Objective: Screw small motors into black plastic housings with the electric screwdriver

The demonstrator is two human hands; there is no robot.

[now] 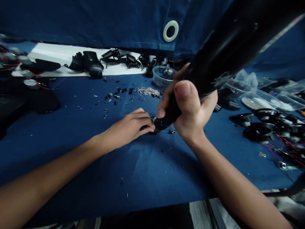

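Note:
A long black electric screwdriver (221,51) slants down from the upper right, and my right hand (190,108) is wrapped around its lower end. Its tip points down at a small dark round part (156,130) on the blue cloth, though the contact point is hidden. From the left, my left hand (133,125) pinches that part with bent fingertips. Thin red wires and a small green piece (172,131) lie just right of the part, under my right hand.
Beyond my hands are a pile of small screws (149,91), scattered black bits (116,94) and a clear round tub (163,76). Black housings (92,63) stand at the back. Wired black parts (259,132) and clear bags (245,81) crowd the right; motors with wires (30,84) sit left.

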